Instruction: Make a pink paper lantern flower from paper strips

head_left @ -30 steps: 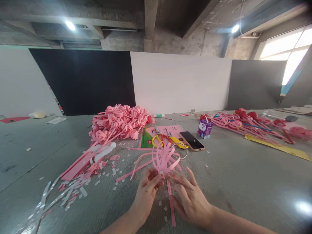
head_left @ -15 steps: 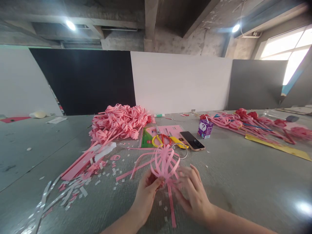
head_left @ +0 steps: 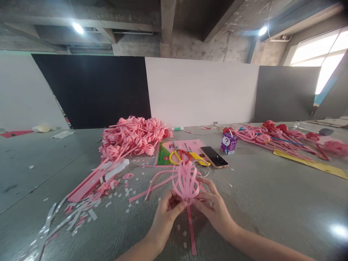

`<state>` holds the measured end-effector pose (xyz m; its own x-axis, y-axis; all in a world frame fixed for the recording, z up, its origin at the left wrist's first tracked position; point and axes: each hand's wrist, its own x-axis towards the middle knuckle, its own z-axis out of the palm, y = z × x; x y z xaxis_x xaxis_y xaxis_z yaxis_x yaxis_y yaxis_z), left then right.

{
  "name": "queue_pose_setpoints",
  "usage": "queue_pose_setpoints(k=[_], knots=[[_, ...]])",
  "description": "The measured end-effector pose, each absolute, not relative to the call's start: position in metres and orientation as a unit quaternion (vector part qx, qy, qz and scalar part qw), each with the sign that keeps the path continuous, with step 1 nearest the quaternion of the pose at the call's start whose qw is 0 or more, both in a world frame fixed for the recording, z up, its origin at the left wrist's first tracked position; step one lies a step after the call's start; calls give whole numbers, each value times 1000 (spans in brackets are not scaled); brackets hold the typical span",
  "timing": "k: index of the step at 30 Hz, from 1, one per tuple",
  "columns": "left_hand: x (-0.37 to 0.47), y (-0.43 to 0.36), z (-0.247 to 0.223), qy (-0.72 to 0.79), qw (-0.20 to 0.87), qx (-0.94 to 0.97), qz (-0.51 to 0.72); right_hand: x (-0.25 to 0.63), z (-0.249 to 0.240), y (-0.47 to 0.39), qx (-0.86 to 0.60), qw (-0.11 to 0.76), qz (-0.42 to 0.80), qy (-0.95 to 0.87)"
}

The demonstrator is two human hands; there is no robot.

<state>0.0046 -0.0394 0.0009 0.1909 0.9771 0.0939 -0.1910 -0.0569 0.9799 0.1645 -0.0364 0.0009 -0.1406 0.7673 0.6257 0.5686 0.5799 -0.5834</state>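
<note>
A flower of looped pink paper strips stands upright between my hands, above the grey table. My left hand pinches its base from the left, thumb in front. On the other side, my right hand has its thumb and fingers closed on the base, with the index finger up beside the loops. One pink paper strip lies on the table below the flower, running toward me. More pink strips spread out on the left behind my left hand.
Yellow-and-red scissors, a yellow cutter, a ring and a phone lie beyond the flower. A purple drink box stands to their right. Pink paper flowers are heaped at the back left; paper scraps litter the left.
My right hand has moved in to the left, and its fingers have closed on the flower's base. The flower has turned, and its loops look narrower and more upright.
</note>
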Motion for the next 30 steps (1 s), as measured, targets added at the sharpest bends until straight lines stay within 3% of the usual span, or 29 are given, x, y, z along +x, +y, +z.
queue_pose_setpoints(k=[7,13,20,30], knots=[[4,-41,2,446,487,588,467,169,-6,-31,-460,542,263,-652],[5,-58,8,403,340,775,349,170,-14,-26,-457,559,285,-630],[-1,-62,16,364,219,829,362,171,-15,-25,-465,559,221,-651],[-11,-48,38,166,227,950,138,170,-15,-28,-485,535,88,-686]])
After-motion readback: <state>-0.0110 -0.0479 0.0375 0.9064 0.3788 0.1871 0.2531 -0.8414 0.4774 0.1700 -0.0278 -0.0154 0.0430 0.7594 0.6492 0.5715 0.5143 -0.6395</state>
